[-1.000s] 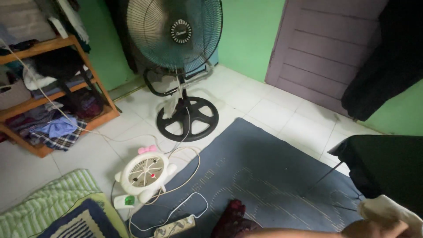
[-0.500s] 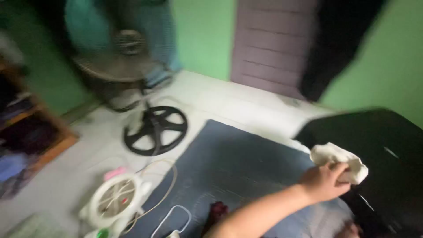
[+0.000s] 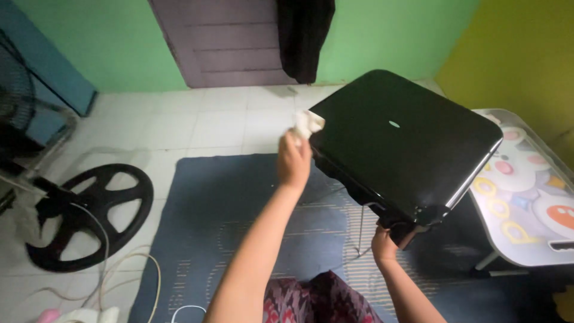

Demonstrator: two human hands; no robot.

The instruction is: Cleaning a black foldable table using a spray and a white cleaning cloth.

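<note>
no packages, labels, signs, screens visible

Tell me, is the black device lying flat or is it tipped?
Tipped. The black device is lifted off the rug; the right hand grips its near corner, and the left hand presses a white cloth at its edge.

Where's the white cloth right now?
In the head view the white cloth sits upper centre, gripped in the left hand and pressed against the left corner of the black printer.

One camera worn on my head, looking steeply down over my arms, close on my hands and the black printer (image 3: 406,143), floor mat (image 3: 239,203) beneath
</note>
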